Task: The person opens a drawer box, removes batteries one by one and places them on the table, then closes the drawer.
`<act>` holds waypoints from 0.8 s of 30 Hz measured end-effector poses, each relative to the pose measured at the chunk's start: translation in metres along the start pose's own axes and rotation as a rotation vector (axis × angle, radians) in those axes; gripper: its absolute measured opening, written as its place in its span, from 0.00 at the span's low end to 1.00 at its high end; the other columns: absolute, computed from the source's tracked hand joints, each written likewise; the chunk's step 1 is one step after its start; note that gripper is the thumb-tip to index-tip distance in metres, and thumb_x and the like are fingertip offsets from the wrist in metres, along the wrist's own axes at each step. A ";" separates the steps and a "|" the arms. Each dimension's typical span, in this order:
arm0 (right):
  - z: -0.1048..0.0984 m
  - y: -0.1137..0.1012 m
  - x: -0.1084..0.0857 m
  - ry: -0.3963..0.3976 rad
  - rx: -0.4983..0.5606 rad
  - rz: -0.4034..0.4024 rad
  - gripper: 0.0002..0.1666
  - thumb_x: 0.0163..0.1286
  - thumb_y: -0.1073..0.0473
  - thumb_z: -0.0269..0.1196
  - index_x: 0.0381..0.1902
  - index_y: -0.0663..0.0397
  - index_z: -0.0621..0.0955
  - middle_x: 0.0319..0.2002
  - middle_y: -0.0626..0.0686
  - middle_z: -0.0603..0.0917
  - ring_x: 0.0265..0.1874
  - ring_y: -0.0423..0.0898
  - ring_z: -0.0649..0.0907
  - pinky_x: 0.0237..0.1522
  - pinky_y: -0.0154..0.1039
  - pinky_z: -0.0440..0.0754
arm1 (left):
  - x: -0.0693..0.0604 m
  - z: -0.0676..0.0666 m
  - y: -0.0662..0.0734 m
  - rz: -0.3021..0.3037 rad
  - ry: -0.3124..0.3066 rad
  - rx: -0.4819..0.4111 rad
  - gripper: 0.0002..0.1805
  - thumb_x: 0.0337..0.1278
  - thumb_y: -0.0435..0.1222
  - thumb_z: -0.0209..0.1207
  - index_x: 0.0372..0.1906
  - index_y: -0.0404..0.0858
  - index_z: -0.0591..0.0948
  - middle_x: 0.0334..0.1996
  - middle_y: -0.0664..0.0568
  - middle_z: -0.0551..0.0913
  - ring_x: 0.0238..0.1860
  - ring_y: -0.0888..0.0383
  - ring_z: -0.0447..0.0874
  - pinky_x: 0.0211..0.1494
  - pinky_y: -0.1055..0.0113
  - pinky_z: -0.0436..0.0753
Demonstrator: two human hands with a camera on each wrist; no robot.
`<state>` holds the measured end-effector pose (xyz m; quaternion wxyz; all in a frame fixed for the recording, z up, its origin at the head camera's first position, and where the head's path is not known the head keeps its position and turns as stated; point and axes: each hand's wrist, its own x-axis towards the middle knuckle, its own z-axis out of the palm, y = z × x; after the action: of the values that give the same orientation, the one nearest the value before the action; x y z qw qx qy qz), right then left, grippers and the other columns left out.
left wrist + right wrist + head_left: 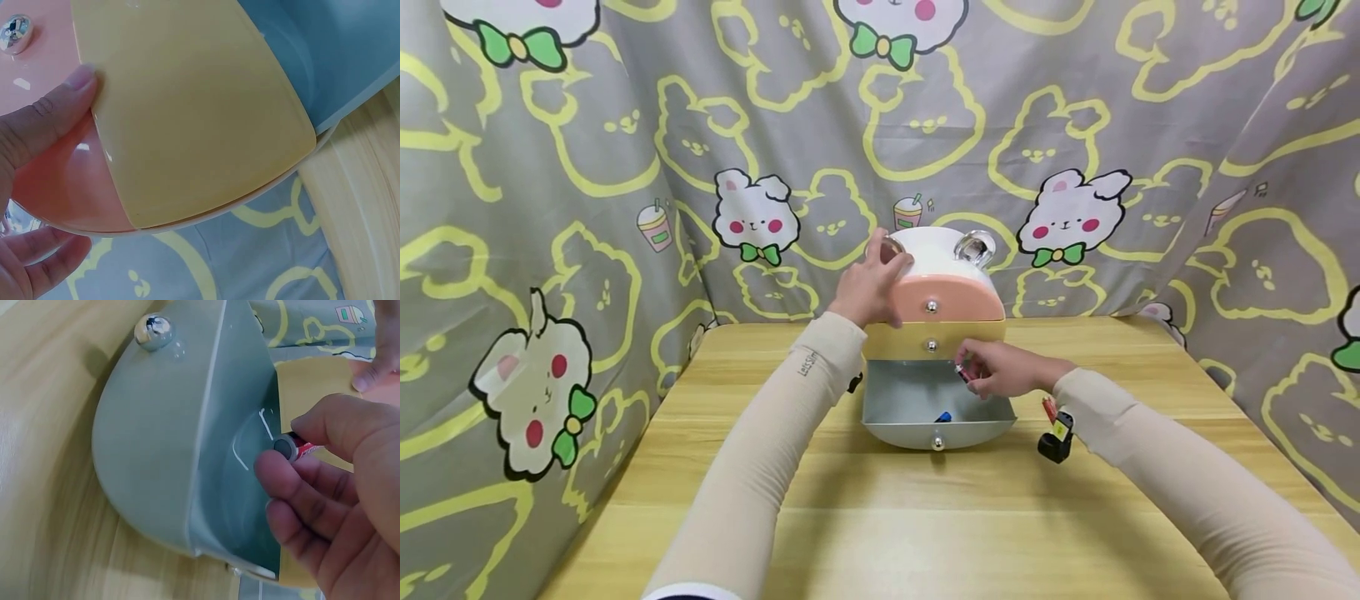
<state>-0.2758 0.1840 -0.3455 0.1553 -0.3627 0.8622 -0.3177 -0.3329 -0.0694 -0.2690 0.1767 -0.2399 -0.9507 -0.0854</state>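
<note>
A small drawer cabinet [942, 287] with a white top stands on the table, its lowest, grey drawer [973, 435] pulled out. My left hand [868, 283] grips the cabinet's left side. In the left wrist view, its thumb presses the front near the seam between the pink drawer [69, 181] and the yellow drawer [194, 119], with other fingers behind the edge. Between thumb and fingertips, my right hand [1011, 368] pinches a small red battery [286, 447] above the open drawer. A small blue object [943, 417], perhaps another battery, lies inside the drawer near its front.
Shiny round knobs [937, 443] stick out from the drawer fronts. A clear, shiny ear [975, 247] rises at the cabinet's top right. Wooden tabletop [895, 517] spreads in front and to both sides. A patterned grey curtain [820, 108] hangs behind and along both sides.
</note>
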 end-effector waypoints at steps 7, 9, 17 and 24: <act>-0.005 0.006 -0.008 0.039 0.031 0.055 0.17 0.65 0.70 0.61 0.50 0.64 0.69 0.31 0.52 0.79 0.27 0.45 0.81 0.31 0.40 0.83 | 0.001 0.000 0.000 -0.020 0.005 0.013 0.58 0.10 0.45 0.84 0.64 0.55 0.70 0.71 0.42 0.44 0.32 0.45 0.77 0.35 0.55 0.80; -0.006 0.007 -0.010 0.047 0.024 0.061 0.18 0.65 0.69 0.61 0.51 0.64 0.70 0.31 0.53 0.79 0.28 0.45 0.81 0.31 0.40 0.83 | 0.002 0.000 0.000 -0.021 0.004 0.015 0.58 0.10 0.45 0.84 0.64 0.56 0.70 0.71 0.43 0.45 0.32 0.45 0.77 0.34 0.55 0.80; -0.010 0.017 -0.021 0.085 -0.001 0.086 0.17 0.66 0.68 0.63 0.49 0.61 0.70 0.31 0.52 0.79 0.27 0.45 0.81 0.32 0.39 0.81 | 0.002 -0.001 -0.001 -0.021 0.002 0.016 0.57 0.11 0.45 0.84 0.64 0.56 0.70 0.71 0.43 0.45 0.33 0.44 0.77 0.36 0.54 0.80; -0.014 0.025 -0.032 0.101 0.034 0.120 0.16 0.67 0.68 0.62 0.49 0.59 0.69 0.30 0.53 0.79 0.25 0.48 0.81 0.31 0.42 0.81 | 0.002 -0.001 0.002 -0.022 -0.005 0.017 0.58 0.11 0.45 0.85 0.64 0.56 0.70 0.72 0.42 0.44 0.34 0.43 0.77 0.38 0.54 0.80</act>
<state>-0.2745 0.2269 -0.3502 0.1366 -0.2914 0.8836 -0.3401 -0.3333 -0.0676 -0.2675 0.1755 -0.2281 -0.9545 -0.0787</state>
